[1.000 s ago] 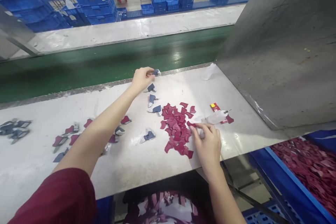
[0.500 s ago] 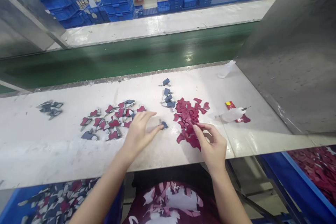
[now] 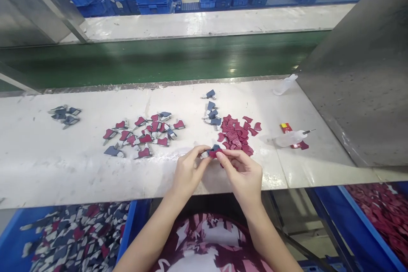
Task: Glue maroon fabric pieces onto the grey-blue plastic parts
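My left hand (image 3: 190, 168) pinches a dark blue and grey part (image 3: 213, 149) just above the table's front edge. Against that part my right hand (image 3: 244, 173) holds a dark red piece (image 3: 215, 153), the fingertips of both hands nearly meeting. Right behind my right hand lies a pile of loose red pieces (image 3: 236, 134). Several blue-grey parts (image 3: 212, 114) form a short column left of the pile. Farther left is a scattered group of parts, most with red faces (image 3: 145, 138), some blue. A small cluster of dark parts (image 3: 64, 115) sits at the far left.
On the right lie a white bottle with a thin tip (image 3: 290, 138), a red and yellow packet (image 3: 286, 128) and another bottle (image 3: 284, 85). Blue bins stand below at left (image 3: 127, 229) and right (image 3: 366, 216). A metal panel (image 3: 360, 72) rises at the right; a green belt (image 3: 178, 59) runs behind.
My left hand has closed on the nearest blue-grey part and moved right with it. My right hand has brought a red piece from the pile to that part. The view has shifted slightly.
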A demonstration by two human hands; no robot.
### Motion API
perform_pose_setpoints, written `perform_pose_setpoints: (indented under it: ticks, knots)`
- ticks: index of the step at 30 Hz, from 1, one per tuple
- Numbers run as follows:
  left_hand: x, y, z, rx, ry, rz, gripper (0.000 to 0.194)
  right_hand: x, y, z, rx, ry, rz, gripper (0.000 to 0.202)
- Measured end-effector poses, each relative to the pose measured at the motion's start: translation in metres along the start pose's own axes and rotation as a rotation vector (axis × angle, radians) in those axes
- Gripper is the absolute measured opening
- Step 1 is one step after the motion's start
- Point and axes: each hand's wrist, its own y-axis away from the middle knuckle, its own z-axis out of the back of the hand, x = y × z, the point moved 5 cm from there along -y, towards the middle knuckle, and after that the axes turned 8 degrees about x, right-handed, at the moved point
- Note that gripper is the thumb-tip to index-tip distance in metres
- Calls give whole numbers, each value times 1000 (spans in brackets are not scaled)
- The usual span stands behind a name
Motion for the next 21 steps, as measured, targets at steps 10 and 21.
perform_pose_setpoints:
  ticks: [10, 21]
  knots:
    - [-23, 14, 1, -13, 306, 39, 19, 28, 17, 9, -102, 101, 136, 10]
    - [-36, 20, 2, -40, 404, 120, 21, 35, 27, 12, -168, 35, 84, 14]
